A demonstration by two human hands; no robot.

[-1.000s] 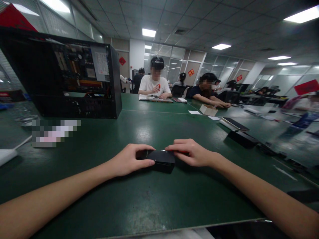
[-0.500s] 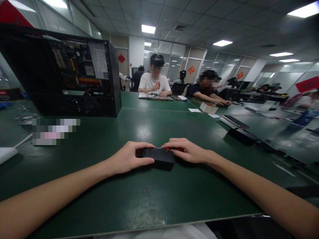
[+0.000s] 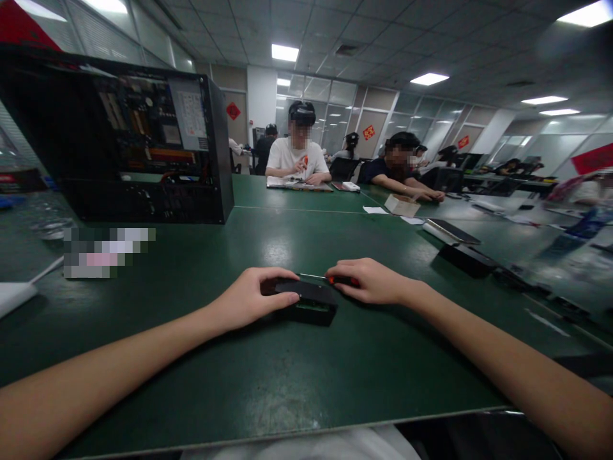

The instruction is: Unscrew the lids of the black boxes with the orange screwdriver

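Observation:
On the green tabletop in front of me lies a small black box (image 3: 318,314). Its flat black cover (image 3: 309,292) sits raised and slightly askew, and a strip of green shows in the gap along the near side. My left hand (image 3: 253,292) is closed on the left end of the cover, thumb at the near side and fingers behind. Just past the box's right end, my right hand (image 3: 371,281) grips a screwdriver (image 3: 342,280) with a red and black handle. Its thin shaft points left, behind the box's far edge; the tip is near my left fingers.
An open black computer case (image 3: 223,153) stands at the back left. A white device with a cable (image 3: 16,298) lies at the left edge. Along the right are a black box-like item (image 3: 464,260) and a tablet-like device (image 3: 453,231). Co-workers (image 3: 299,156) sit across the table.
My right hand has drawn back to the right with the screwdriver, so its shaft shows. The cover has lifted and shifted on the box, opening a gap at the near side.

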